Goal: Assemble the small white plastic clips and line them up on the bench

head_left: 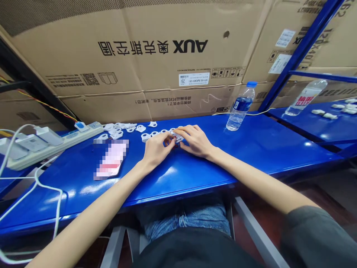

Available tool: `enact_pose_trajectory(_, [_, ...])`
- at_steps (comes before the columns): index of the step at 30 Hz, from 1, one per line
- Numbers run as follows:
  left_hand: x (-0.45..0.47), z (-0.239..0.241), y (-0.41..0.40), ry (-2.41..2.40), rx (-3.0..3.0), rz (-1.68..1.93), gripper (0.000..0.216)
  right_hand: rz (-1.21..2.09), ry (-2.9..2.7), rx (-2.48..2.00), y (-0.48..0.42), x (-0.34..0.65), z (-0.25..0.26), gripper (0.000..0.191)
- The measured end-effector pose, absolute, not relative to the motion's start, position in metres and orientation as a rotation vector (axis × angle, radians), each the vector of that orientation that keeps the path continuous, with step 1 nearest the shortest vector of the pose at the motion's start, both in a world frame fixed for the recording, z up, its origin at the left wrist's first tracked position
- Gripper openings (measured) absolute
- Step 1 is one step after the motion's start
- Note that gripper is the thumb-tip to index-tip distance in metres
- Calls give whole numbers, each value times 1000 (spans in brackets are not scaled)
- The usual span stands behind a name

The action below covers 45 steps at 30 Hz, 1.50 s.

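The person sits at a blue table (251, 149) with both forearms stretched forward, and the two hands meet near its middle, towards the back edge. The left hand (156, 148) has its fingers curled in, with thumb and fingertips pinching one end of a small white plastic piece (177, 137). The right hand (196, 140) comes in from the other side, its fingers bent over the top of the same piece and its thumb tucked below, so that the piece is held between both hands just above the table top. A tiny red spot shows under the fingertips, too small to make out. Just to the left of the hands lies a scatter of loose white pieces (125, 128), some touching one another. Further left sit a flat blurred card or phone (111, 159) and a white power strip (60, 140) with plugs and cables. A water bottle (240, 107) stands upright to the right, well apart from the hands, and cardboard boxes (145, 56) rise behind the table
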<state>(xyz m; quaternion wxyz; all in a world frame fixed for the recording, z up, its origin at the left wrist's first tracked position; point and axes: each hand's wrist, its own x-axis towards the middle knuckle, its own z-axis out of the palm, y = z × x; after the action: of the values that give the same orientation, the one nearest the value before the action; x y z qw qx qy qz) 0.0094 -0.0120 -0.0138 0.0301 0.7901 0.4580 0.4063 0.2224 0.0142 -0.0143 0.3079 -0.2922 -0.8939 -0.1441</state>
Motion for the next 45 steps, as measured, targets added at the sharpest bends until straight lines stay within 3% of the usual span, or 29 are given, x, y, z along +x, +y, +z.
enact_pose_trajectory(28, [9,-11,-17,1426,2498,1434,15,-295,-2281,-806,9,220,-12,40])
enact_pose_trajectory(45, [11,-11,-17,1542,2475,1315,13,-288,-2264,-920,15,224,-15,34])
